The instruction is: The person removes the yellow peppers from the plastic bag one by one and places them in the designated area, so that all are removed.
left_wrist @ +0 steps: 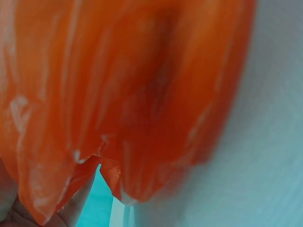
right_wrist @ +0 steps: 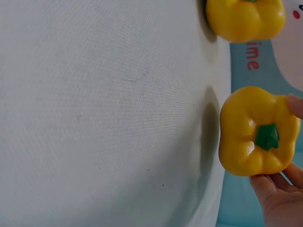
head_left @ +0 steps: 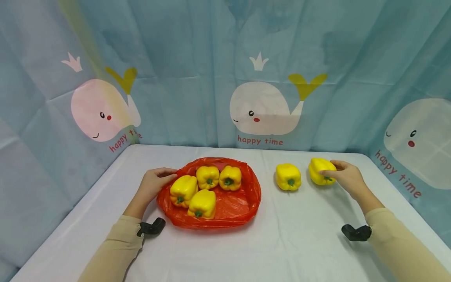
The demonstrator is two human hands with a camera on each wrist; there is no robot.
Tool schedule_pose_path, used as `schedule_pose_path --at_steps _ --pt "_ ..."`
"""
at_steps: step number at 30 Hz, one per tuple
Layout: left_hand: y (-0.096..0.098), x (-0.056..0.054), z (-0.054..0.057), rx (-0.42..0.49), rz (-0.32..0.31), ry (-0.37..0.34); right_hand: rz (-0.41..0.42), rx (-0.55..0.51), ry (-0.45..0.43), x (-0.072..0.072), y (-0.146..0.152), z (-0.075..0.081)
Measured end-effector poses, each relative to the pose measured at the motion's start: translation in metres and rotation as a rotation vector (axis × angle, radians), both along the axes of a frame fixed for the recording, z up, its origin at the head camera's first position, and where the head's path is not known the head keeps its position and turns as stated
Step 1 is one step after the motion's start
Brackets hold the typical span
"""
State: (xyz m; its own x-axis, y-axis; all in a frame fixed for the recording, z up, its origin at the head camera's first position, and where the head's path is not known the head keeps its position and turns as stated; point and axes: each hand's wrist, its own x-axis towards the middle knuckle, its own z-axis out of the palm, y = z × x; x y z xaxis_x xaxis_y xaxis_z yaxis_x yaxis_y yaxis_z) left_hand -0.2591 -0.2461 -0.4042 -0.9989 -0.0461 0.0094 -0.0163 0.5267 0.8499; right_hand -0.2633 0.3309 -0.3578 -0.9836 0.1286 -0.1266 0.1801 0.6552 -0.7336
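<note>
My right hand [head_left: 347, 178] grips a yellow bell pepper [head_left: 321, 171] at the table's right side, thumb on one side and fingers on the other. The right wrist view shows this pepper [right_wrist: 255, 132] with its green stem toward the camera and a shadow on the cloth beside it. A second yellow bell pepper [head_left: 288, 177] sits on the table to its left. At the left, my left hand [head_left: 154, 186] holds the rim of an opened red plastic bag [head_left: 232, 205]. Several yellow bell peppers [head_left: 203, 203] lie in the bag, mostly on its left and far side. Red film [left_wrist: 128, 94] fills much of the left wrist view.
A white cloth [head_left: 282, 243] covers the table. Behind it hangs a light blue curtain [head_left: 183, 109] printed with whales, which also runs along both sides. Each sleeve cuff carries a black wrist device [head_left: 152, 227].
</note>
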Motion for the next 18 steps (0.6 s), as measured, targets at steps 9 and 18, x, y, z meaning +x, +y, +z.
schedule_pose_path --at_steps 9,18 --pt "-0.0006 -0.0006 -0.0001 -0.007 -0.004 0.009 -0.004 0.009 -0.062 -0.0012 0.0013 -0.0027" --pt "-0.0002 -0.0001 -0.0008 -0.004 -0.002 0.014 0.004 0.009 -0.093 -0.0029 0.0042 -0.0030"
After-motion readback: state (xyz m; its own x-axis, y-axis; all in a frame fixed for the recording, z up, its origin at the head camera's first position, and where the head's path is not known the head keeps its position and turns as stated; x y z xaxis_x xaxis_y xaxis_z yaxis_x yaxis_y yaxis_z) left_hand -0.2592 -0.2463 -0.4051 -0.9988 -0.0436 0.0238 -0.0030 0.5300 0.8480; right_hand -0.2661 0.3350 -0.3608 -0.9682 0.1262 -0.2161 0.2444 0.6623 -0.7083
